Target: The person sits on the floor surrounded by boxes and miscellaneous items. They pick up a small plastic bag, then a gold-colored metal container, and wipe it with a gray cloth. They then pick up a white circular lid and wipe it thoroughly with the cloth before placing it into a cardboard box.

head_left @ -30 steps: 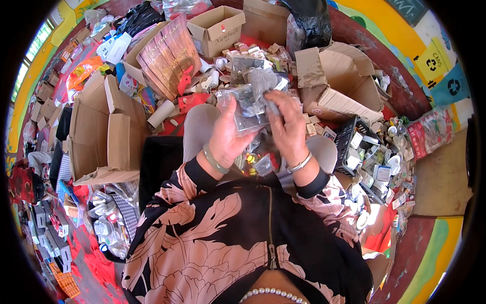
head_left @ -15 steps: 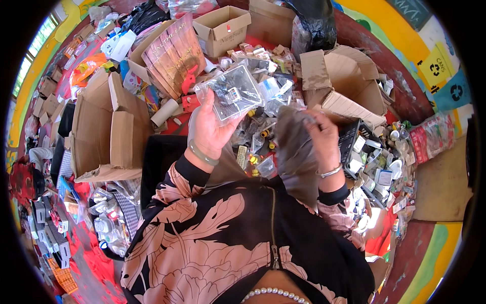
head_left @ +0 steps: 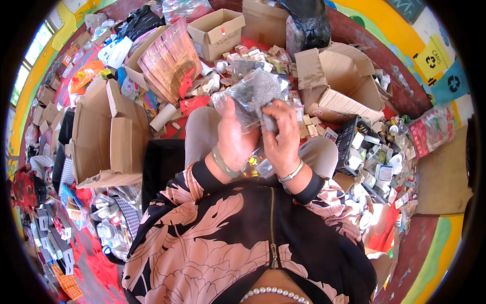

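My left hand [head_left: 234, 139] holds up a clear, flat plastic case [head_left: 234, 101] in front of me, its thumb along the near side. A grey cloth [head_left: 265, 88] is bunched in my right hand [head_left: 283, 133], with the fingers curled round it. The cloth lies against the right part of the case and hides that part. Both hands are close together above my lap, between my knees. Beneath them, small plastic and yellow pieces [head_left: 253, 161] show in part.
Open cardboard boxes stand at left [head_left: 93, 137] and right [head_left: 349, 81]. A black crate [head_left: 349, 144] of mixed plastic parts is beside my right knee [head_left: 320, 153]. Small cartons [head_left: 258, 53] are heaped ahead. A brown box [head_left: 216, 35] and black bag [head_left: 311, 23] stand farther back.
My right hand has moved left from beside my right knee, bringing the grey cloth onto the clear case. My left hand has shifted slightly right, still holding the case.
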